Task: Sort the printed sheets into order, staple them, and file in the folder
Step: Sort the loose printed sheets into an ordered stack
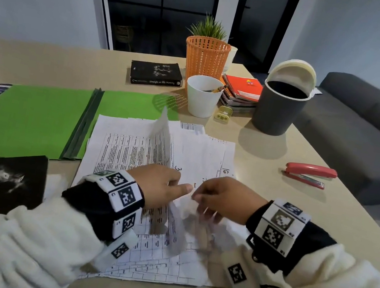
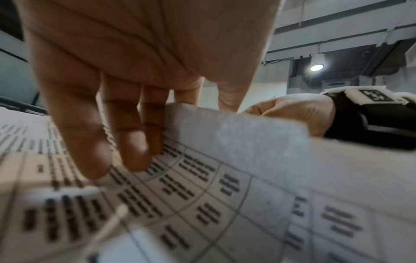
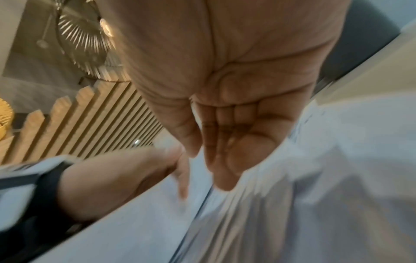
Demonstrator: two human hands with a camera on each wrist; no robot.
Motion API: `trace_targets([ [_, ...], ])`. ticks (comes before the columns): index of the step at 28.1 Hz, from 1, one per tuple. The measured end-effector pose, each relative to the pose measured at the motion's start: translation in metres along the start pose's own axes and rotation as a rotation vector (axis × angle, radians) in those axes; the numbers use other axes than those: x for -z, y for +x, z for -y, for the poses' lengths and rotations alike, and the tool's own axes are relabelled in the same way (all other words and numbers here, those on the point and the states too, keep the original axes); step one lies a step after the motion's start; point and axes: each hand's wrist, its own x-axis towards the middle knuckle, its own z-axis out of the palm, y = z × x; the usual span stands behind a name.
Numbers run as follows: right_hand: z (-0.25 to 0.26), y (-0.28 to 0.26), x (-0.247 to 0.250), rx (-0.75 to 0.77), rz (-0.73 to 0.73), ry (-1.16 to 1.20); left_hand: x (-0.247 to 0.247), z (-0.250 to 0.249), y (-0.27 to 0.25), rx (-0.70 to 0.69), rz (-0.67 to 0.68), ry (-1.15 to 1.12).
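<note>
The printed sheets (image 1: pixel 156 153) are thin white paper covered in ruled tables of small black text, a few with handwritten numbers. They lie in a loose, fanned stack on the smooth beige surface (image 1: pixel 273 143), straight before the person, their far left corner overlapping the open green folder (image 1: pixel 36 116). One sheet (image 1: pixel 164 137) stands lifted on edge and curls over. The left hand (image 1: pixel 158 186) pinches this raised sheet, fingers (image 2: pixel 133 151) curled behind it and thumb in front. The right hand (image 1: pixel 222 198) is blurred, its fingers bent down into the pages just beside the left; whether it grips one I cannot tell. The folder is matte card with a dark ribbed spine. A glossy red stapler (image 1: pixel 308 174) lies well apart to the right.
</note>
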Motion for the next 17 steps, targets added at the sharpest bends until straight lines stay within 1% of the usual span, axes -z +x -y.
trace_targets([
  [3,-0.013,0.004,0.022,-0.041,-0.239,0.004,0.001,0.003,0.0,-0.001,-0.019,-0.004],
  [5,-0.025,0.005,0.036,-0.128,-0.334,-0.055,0.001,0.005,0.002,0.006,-0.028,-0.018],
  [6,-0.032,0.005,0.042,-0.185,-0.342,-0.065,0.001,0.006,0.002,0.006,-0.033,-0.025],
  [8,-0.042,0.004,0.048,-0.273,-0.323,-0.007,0.0,0.005,0.003,0.006,-0.037,-0.028],
  [10,-0.05,0.003,0.049,-0.322,-0.28,0.023,-0.001,0.003,0.002,0.006,-0.042,-0.017],
  [14,-0.054,0.0,0.043,-0.345,-0.191,0.089,-0.001,0.002,0.001,-0.015,-0.022,0.0],
  [17,-0.056,0.003,0.037,-0.334,-0.166,0.059,0.004,0.004,-0.003,-0.04,0.076,0.06],
])
